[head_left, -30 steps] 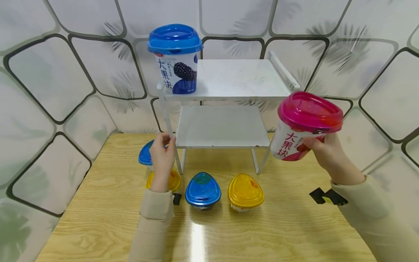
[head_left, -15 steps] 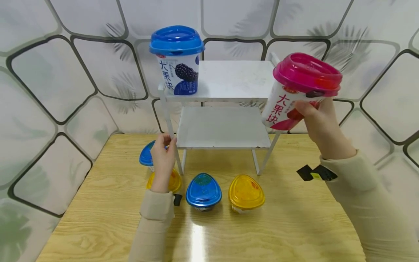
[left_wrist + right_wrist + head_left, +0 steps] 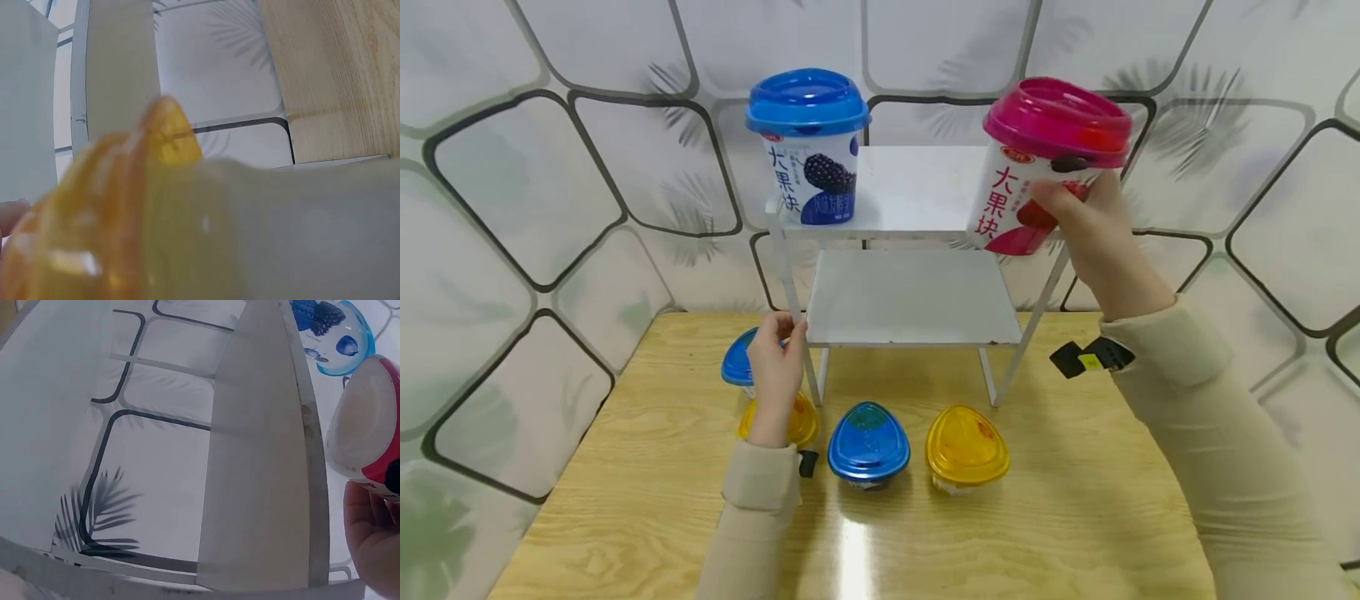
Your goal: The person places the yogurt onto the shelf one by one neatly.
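Observation:
My right hand point(image 3: 1101, 242) grips a yogurt cup with a pink lid point(image 3: 1052, 125), thumb across its label. The cup tilts slightly and overlaps the right front of the top shelf point(image 3: 917, 183) of a white two-tier rack. In the right wrist view the cup's pale bottom point(image 3: 362, 419) shows beside the shelf edge. My left hand point(image 3: 775, 367) pinches the rack's left front leg point(image 3: 788, 287). On the top shelf's left end stands a blue-lidded blackberry yogurt cup point(image 3: 812, 158). Blurred yellow lid point(image 3: 94, 206) fills much of the left wrist view.
In front of the rack stand a blue-lidded cup point(image 3: 868, 442) and a yellow-lidded cup point(image 3: 967, 446). Another blue-lidded cup point(image 3: 739, 358) and yellow-lidded cup point(image 3: 802, 419) are partly hidden by my left hand. The lower shelf point(image 3: 913, 296) is bare; a patterned wall stands behind.
My right hand has carried the pink-lidded cup up and to the left, from beside the rack to the top shelf's right front, and made it more upright. My left hand stays at the leg.

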A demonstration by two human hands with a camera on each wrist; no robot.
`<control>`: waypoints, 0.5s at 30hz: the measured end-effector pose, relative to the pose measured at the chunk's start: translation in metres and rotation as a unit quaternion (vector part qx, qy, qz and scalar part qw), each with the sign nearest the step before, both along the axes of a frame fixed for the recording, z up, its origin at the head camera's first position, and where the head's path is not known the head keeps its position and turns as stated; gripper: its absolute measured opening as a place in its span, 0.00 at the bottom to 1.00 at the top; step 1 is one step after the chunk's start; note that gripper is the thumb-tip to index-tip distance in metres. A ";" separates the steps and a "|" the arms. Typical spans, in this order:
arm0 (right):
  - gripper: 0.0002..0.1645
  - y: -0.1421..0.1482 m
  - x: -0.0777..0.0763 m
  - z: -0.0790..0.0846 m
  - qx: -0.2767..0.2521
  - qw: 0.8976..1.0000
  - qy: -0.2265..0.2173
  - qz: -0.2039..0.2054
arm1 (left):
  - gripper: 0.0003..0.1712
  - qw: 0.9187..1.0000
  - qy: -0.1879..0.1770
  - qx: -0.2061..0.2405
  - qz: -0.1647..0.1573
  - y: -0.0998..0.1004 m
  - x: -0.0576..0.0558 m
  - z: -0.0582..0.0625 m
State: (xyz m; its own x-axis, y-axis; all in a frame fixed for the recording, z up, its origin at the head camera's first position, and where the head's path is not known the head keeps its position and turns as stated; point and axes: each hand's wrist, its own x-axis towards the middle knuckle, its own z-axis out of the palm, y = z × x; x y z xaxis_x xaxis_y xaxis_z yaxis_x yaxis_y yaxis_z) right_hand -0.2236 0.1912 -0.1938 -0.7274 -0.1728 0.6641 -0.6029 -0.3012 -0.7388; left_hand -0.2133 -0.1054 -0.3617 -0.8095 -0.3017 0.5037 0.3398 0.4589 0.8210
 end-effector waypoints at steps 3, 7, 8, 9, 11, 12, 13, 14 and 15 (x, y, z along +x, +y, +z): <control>0.32 -0.005 -0.005 0.002 0.004 1.000 -0.014 0.001 | 0.07 1.000 -0.002 0.002 0.001 0.000 0.001 0.001; 0.31 -0.010 -0.009 0.005 0.019 0.999 -0.024 -0.011 | 0.07 1.000 -0.003 0.001 0.001 0.000 0.001 0.002; 0.30 -0.011 -0.010 0.005 0.025 0.999 -0.024 -0.017 | 0.07 1.000 -0.003 0.000 0.000 0.000 0.001 0.002; 0.29 -0.012 -0.011 0.006 0.030 0.999 -0.027 -0.023 | 0.07 1.000 -0.001 0.000 0.000 0.000 0.001 0.002; 0.27 -0.015 -0.012 0.008 0.040 0.998 -0.036 -0.030 | 0.07 1.000 0.002 -0.002 0.001 0.000 0.001 0.001; 0.27 -0.017 -0.013 0.009 0.046 0.998 -0.040 -0.035 | 0.07 1.000 0.004 -0.001 0.001 0.000 0.001 0.001; 0.26 -0.019 -0.013 0.010 0.051 0.997 -0.043 -0.039 | 0.07 1.000 0.005 -0.001 0.002 0.000 0.001 0.001; 0.26 -0.020 -0.014 0.010 0.056 0.996 -0.047 -0.042 | 0.07 1.000 0.007 0.000 0.002 0.001 0.001 0.001; 0.26 -0.021 -0.015 0.011 0.061 0.996 -0.051 -0.045 | 0.06 1.000 0.009 0.000 0.002 0.001 0.001 0.000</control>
State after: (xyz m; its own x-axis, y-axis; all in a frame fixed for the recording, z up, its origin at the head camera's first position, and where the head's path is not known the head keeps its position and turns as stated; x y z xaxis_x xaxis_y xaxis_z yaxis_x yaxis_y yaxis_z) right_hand -0.2382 0.1698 -0.1829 -0.8062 -0.1788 0.5640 -0.5435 -0.1528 -0.8254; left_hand -0.2122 -0.1046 -0.3613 -0.7994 -0.3047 0.5178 0.3525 0.4600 0.8149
